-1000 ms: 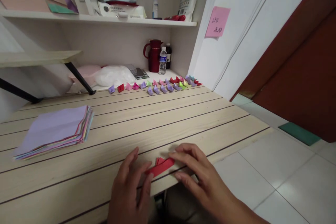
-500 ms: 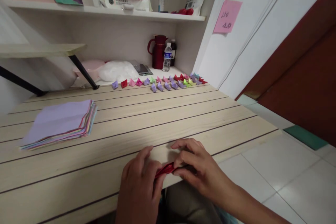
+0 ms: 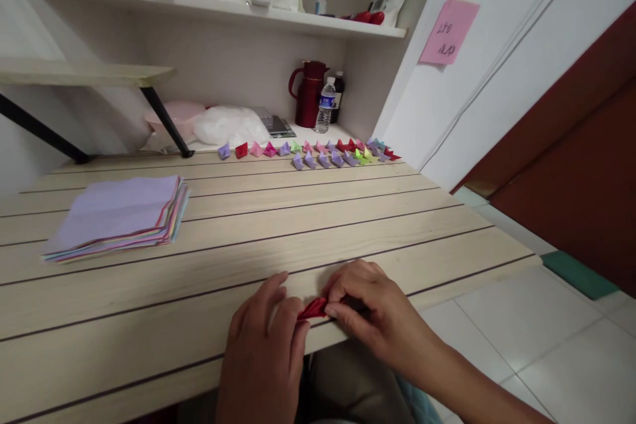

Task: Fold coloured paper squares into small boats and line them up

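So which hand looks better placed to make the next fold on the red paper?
Probably the right hand: its fingertips pinch the red paper, while the left hand rests against its other end.

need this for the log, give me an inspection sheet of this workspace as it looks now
surface: pale wooden table with dark grooves running across it.
job's things: red folded paper at the near edge, pinched between both hands; stack of coloured paper sheets, lilac on top, at the left; rows of small folded paper pieces along the far edge.
clutter: red jug, water bottle, white bag, pink bowl; boxes and packets on the shelf.
grippers: left hand and right hand both on the red paper.
cables: nothing seen.
surroundings: pink sticky note on the white wall, dark red door, tiled floor.
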{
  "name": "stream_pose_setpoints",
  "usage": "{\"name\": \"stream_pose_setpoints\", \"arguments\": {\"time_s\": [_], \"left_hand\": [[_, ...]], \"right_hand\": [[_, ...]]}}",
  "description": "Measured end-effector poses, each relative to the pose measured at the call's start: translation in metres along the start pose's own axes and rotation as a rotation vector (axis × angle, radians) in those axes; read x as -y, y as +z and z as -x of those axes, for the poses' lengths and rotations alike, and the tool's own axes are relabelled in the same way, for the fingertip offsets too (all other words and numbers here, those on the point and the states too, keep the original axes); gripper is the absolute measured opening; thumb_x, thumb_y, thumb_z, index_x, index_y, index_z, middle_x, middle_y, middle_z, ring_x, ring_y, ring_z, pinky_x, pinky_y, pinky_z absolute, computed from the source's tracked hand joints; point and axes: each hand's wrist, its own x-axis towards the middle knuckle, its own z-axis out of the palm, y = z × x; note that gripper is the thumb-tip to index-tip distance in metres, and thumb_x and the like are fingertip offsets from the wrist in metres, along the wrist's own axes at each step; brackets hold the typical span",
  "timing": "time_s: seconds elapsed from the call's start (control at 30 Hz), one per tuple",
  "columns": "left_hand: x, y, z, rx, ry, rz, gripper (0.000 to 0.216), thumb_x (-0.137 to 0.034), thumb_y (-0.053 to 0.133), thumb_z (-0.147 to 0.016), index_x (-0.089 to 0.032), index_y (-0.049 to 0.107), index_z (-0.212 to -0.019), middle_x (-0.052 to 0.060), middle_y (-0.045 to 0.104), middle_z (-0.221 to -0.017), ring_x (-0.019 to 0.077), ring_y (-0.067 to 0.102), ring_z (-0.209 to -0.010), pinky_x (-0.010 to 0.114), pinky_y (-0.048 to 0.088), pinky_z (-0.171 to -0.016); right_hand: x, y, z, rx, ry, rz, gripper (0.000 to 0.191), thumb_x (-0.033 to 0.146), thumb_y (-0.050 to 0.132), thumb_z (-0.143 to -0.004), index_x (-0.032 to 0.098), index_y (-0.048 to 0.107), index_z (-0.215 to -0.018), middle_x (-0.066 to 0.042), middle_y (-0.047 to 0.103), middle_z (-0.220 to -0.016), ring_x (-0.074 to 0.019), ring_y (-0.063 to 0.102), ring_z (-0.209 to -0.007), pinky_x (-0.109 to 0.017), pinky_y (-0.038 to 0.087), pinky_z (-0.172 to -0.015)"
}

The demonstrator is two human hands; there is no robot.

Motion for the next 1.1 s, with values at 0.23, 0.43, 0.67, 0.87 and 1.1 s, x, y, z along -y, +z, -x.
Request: {"name": "stream_pose_setpoints", "arguments": {"time_s": [0.23, 0.43, 0.67, 0.87, 1.1], "left_hand": [[0.004, 0.002, 0.008, 0.095, 0.005, 0.001, 0.024, -0.012, 0.057, -0.086, -0.027, 0.062, -0.103, 0.013, 0.057, -0.127, 0.0255, 0.061, -0.111, 0.047, 0.054, -0.088], [0.003, -0.001, 0.003, 0.070, 0.053, -0.016, 0.024, -0.011, 0.055, -0.087, -0.026, 0.061, -0.106, 0.012, 0.065, -0.117, 0.0261, 0.064, -0.105, 0.050, 0.052, -0.085], [-0.002, 0.004, -0.005, -0.044, -0.019, -0.033, 0.018, -0.012, 0.050, -0.089, -0.014, 0.055, -0.107, 0.017, 0.069, -0.107, 0.0279, 0.066, -0.101, 0.047, 0.052, -0.082], [0.006, 0.002, 0.003, 0.055, -0.069, -0.001, 0.019, -0.011, 0.054, -0.088, -0.024, 0.055, -0.102, 0.015, 0.056, -0.129, 0.0270, 0.059, -0.115, 0.047, 0.052, -0.085], [0.003, 0.001, 0.002, 0.032, -0.168, 0.107, 0.022, -0.011, 0.047, -0.091, -0.027, 0.062, -0.093, 0.008, 0.045, -0.136, 0.0226, 0.060, -0.110, 0.049, 0.048, -0.091]], "right_hand": [[0.007, 0.003, -0.003, 0.000, 0.022, 0.039, 0.008, 0.017, 0.062, -0.088, 0.023, 0.059, -0.084, 0.000, 0.066, -0.081, -0.0184, 0.060, -0.079, -0.033, 0.044, -0.076], [0.013, 0.005, -0.007, 0.014, 0.045, 0.063, 0.020, 0.013, 0.060, -0.086, 0.026, 0.058, -0.101, 0.000, 0.068, -0.089, -0.0193, 0.060, -0.083, -0.033, 0.043, -0.075], [0.005, 0.005, -0.012, 0.031, -0.107, 0.149, 0.009, 0.018, 0.058, -0.092, 0.025, 0.063, -0.094, 0.001, 0.069, -0.086, -0.0155, 0.062, -0.080, -0.030, 0.042, -0.075], [0.005, 0.006, -0.014, 0.022, -0.056, 0.095, 0.009, 0.017, 0.059, -0.092, 0.024, 0.063, -0.090, 0.000, 0.069, -0.085, -0.0171, 0.061, -0.081, -0.031, 0.042, -0.075], [0.008, 0.003, -0.025, 0.053, 0.115, -0.053, 0.017, 0.007, 0.068, -0.083, 0.023, 0.064, -0.079, 0.007, 0.066, -0.072, -0.0134, 0.059, -0.072, -0.028, 0.039, -0.073]]}}
